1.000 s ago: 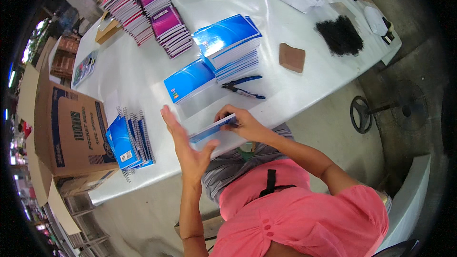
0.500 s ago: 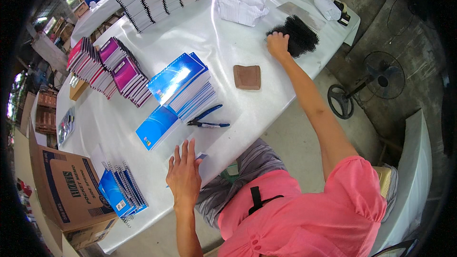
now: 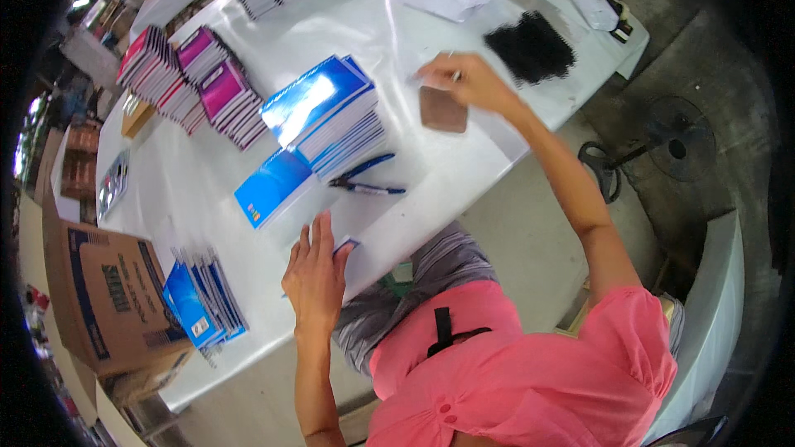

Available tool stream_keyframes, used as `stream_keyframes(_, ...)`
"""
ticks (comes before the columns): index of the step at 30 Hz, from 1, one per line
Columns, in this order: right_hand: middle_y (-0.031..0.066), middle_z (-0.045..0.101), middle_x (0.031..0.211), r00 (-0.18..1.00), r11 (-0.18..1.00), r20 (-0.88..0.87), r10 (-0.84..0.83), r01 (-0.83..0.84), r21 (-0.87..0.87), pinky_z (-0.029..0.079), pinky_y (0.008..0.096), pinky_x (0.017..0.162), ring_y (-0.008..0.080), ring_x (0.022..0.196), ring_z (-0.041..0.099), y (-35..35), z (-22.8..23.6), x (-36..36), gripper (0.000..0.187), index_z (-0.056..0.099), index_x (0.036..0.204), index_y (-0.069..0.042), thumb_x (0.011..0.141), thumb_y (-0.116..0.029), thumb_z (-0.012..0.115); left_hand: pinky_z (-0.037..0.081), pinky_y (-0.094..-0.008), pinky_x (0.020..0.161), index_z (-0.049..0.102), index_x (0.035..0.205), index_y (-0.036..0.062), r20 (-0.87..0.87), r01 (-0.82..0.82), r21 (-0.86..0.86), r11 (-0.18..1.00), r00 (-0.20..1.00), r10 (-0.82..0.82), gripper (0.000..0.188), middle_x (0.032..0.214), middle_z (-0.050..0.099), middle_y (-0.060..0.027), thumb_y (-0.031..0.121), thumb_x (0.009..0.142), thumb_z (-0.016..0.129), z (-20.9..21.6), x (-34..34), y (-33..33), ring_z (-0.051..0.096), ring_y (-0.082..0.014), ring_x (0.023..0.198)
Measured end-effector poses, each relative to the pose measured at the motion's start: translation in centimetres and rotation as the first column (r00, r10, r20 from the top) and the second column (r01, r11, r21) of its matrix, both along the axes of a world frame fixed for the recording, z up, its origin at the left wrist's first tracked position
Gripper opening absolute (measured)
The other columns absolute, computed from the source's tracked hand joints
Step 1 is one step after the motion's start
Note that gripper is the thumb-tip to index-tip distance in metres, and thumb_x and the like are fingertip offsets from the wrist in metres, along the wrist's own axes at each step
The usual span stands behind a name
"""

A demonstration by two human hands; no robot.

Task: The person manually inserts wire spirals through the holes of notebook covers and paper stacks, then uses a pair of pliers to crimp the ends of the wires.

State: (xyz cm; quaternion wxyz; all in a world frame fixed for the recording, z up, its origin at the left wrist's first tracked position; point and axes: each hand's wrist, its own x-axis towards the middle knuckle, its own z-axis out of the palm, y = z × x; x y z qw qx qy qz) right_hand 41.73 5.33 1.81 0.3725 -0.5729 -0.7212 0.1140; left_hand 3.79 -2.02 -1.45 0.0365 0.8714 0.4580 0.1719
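Left hand [image 3: 316, 281] lies palm down over a blue-edged notebook [image 3: 348, 244] near the front edge of the white surface [image 3: 447, 178]; its grip is open, fingers extended. Right hand [image 3: 474, 84] is at the brown pad [image 3: 444, 113], fingers bent and blurred; cannot tell whether its grip holds anything. Black coils [image 3: 530, 48] lie near it. Cardboard box [image 3: 124, 294] at left has flaps out, interior hidden; wire-coiled blue notebooks [image 3: 192, 305] lie beside it

Left hand [image 3: 316, 277] is palm-down on a mostly hidden blue-edged booklet [image 3: 351, 243] near the table [image 3: 447, 178] edge, right hand [image 3: 465, 83] is kinda blurry over the brown pad [image 3: 444, 113], cutters [image 3: 364, 178] lying beside the blue notebook stack [image 3: 327, 108].
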Motion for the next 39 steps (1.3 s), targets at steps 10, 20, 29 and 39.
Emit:
stream_keyframes(10,0.0076,0.064,0.086,0.803,0.849,-0.476,0.36,-0.493,-0.189,0.048,0.0326,0.069,0.0195,0.076,0.06,-6.1,-3.3,-15.2,0.021,0.071,0.099,-0.004,0.078,-0.004,0.075,0.05,-0.041,0.091,0.046,0.141,0.0113,-0.014,0.012,-0.022,1.0,1.0,-0.013,0.057,0.124,0.063,-0.0165,0.034,0.091,0.061,0.5,0.2,0.3,0.059,-0.0342,0.118)
stream_keyframes(20,0.0086,0.062,0.08,0.757,0.693,-0.343,0.557,-0.65,-0.31,0.047,0.0345,0.066,0.021,0.071,0.058,-5.0,-3.3,-14.3,0.019,0.065,0.105,-0.002,0.086,-0.002,0.065,0.05,-0.0414,0.092,0.045,0.142,0.0113,-0.011,0.018,-0.066,0.998,1.0,-0.019,0.058,0.129,0.061,-0.0142,0.034,0.091,0.061,1.0,0.2,0.3,0.058,-0.0332,0.12)
stream_keyframes(29,0.0114,0.059,0.092,0.881,0.859,-0.052,0.47,-0.469,-0.206,0.049,0.0459,0.07,0.0341,0.091,0.063,-6.8,-1.0,-16.3,0.022,0.055,0.101,-0.008,0.091,-0.026,0.063,0.052,-0.0422,0.09,0.045,0.143,0.0172,0.003,0.057,-0.061,0.997,0.998,-0.057,0.055,0.131,0.061,-0.0102,0.03,0.092,0.062,1.4,0.5,0.5,0.06,-0.0336,0.117)
stream_keyframes(39,0.0115,0.063,0.108,0.951,0.966,0.169,0.26,-0.252,-0.063,0.047,0.0366,0.083,0.03,0.096,0.061,-2.7,-0.6,-4.2,0.032,0.062,0.097,-0.006,0.077,-0.024,0.078,0.056,-0.0401,0.073,0.056,0.132,0.0302,-0.152,0.153,-0.458,0.876,0.957,-0.247,0.043,0.128,0.064,0.0014,0.032,0.09,0.063,3.5,-0.6,0.6,0.068,-0.0268,0.099)
